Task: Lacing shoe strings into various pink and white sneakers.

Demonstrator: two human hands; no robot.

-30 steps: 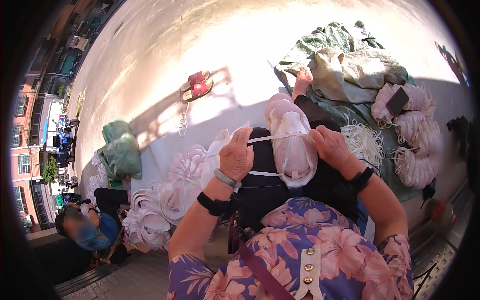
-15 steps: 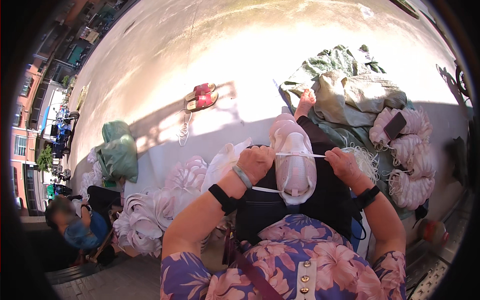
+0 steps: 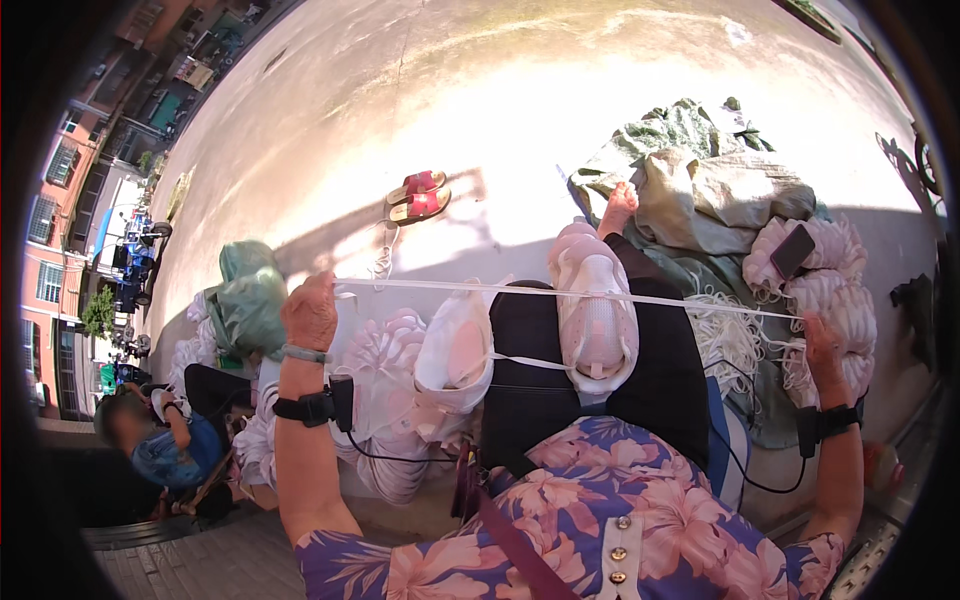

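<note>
A pale pink and white sneaker point(image 3: 599, 345) rests on my lap between my thighs, its toe pointing away from me. A white shoelace point(image 3: 460, 287) runs taut across its upper, stretching far out to both sides. My left hand point(image 3: 310, 315) is closed on the lace's left end, well out to the left. Far to the right, my right hand point(image 3: 823, 348) grips the other end. Whether the lace passes through the eyelets is too small to tell. Beside my left thigh sits a second pale shoe point(image 3: 455, 350), with a loose white strand between it and the sneaker.
Bundles of pale shoe pieces point(image 3: 835, 290) lie at right, with a phone point(image 3: 792, 251) on top. Loose white laces point(image 3: 728, 335) lie by my right thigh. Green sacks point(image 3: 700, 200) are ahead; a green bag point(image 3: 245, 295), red slippers point(image 3: 420, 197) and a seated person point(image 3: 175, 440) are at left.
Both hands have moved far apart, left hand leftward and right hand rightward, pulling the lace out long across the sneaker. The shoe beside my left thigh now shows more fully.
</note>
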